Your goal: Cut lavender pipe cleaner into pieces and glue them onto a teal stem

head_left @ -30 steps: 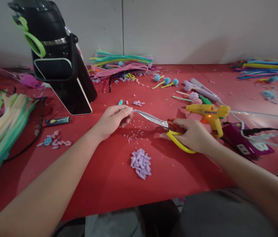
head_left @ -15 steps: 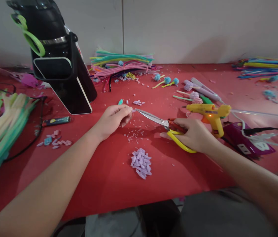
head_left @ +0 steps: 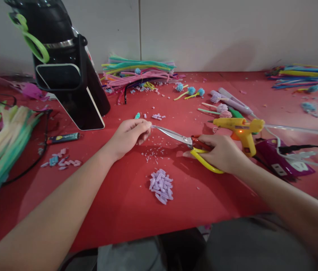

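Between thumb and fingertips, my left hand (head_left: 133,136) pinches a small lilac piece (head_left: 152,126), mostly hidden by the fingers. The tips of the scissors (head_left: 176,136) reach this piece; their blades look closed or nearly so. My right hand (head_left: 222,152) grips the scissors by the red and yellow handles. Tiny lilac clippings (head_left: 153,152) lie scattered on the red table below the blades. Closer to me is a heap of cut lilac pieces (head_left: 161,186). A few more lilac pieces (head_left: 158,116) lie just beyond my left fingertips.
A yellow glue gun (head_left: 232,123) with a lit orange light rests beside a purple power strip (head_left: 284,160). A phone (head_left: 77,107) leans on a black bottle (head_left: 53,34) at left. Pipe cleaner bundles (head_left: 139,71) lie along the wall. A lighter (head_left: 64,138) is near my left forearm.
The lilac piece shows less beyond my left fingertips, and the scissor tips sit slightly closer to them. Otherwise both hands hold nearly the same place.
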A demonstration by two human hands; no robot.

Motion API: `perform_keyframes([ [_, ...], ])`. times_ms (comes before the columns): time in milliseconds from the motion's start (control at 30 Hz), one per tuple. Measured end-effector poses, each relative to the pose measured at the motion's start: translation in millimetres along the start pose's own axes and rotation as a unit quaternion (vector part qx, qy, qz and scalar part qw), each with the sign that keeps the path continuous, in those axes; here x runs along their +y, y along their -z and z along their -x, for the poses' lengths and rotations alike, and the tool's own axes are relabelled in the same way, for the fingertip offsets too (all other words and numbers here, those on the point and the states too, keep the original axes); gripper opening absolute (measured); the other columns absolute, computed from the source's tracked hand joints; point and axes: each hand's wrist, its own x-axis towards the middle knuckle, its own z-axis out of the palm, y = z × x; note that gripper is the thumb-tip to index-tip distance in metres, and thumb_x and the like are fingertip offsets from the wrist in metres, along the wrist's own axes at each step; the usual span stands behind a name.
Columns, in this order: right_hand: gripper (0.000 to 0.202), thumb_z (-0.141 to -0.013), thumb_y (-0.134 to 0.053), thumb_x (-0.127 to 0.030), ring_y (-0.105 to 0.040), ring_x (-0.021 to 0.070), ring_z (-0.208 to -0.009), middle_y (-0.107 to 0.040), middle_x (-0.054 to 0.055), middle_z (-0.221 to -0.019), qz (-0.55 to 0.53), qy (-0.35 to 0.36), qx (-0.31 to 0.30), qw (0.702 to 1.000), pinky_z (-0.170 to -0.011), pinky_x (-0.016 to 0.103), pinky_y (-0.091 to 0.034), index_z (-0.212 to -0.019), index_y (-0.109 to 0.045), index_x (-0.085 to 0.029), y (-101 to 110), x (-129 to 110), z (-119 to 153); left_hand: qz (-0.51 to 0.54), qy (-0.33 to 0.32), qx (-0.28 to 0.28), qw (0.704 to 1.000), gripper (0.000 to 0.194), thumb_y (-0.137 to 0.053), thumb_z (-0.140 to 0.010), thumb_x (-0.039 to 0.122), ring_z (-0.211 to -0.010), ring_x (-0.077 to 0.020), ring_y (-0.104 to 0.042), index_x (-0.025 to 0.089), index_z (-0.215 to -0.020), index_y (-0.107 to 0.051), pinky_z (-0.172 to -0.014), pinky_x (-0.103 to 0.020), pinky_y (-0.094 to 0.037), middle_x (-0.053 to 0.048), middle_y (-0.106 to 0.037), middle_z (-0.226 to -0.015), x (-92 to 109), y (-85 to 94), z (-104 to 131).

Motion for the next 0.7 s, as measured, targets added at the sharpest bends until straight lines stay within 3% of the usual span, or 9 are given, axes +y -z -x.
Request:
perform_keyframes([
  [233, 0.07, -0.066, -0.064, -0.086, -0.027, 0.011, -0.056, -0.028, -0.004, -0.057, -0.007, -0.01, -0.004, 1.0, -0.049, 0.028, -0.024, -0.058, -0.035, -0.023, 1.5, -1.0, 0.2, 0.022, 0.008, -0.003, 1.0, 0.031, -0.053, -0.092, 0.031, -0.054, -0.0086, -0.044, 0.018, -0.064, -0.051, -0.052, -0.024, -0.036, 0.001, -0.047, -0.062, 0.4, -0.6, 0.0],
  [700, 0.071, -0.064, -0.066, -0.087, -0.028, 0.0109, -0.056, -0.029, -0.004, -0.056, -0.017, -0.005, -0.005, 1.0, -0.048, 0.028, -0.024, -0.059, -0.039, -0.022, 1.6, -2.2, 1.7, -0.002, 0.005, 0.011, 1.0, 0.033, -0.054, -0.093, 0.033, -0.053, -0.0089, -0.046, 0.018, -0.064, -0.055, -0.053, -0.024, -0.038, 0.0, -0.05, -0.061, 1.5, -0.9, 0.7],
])
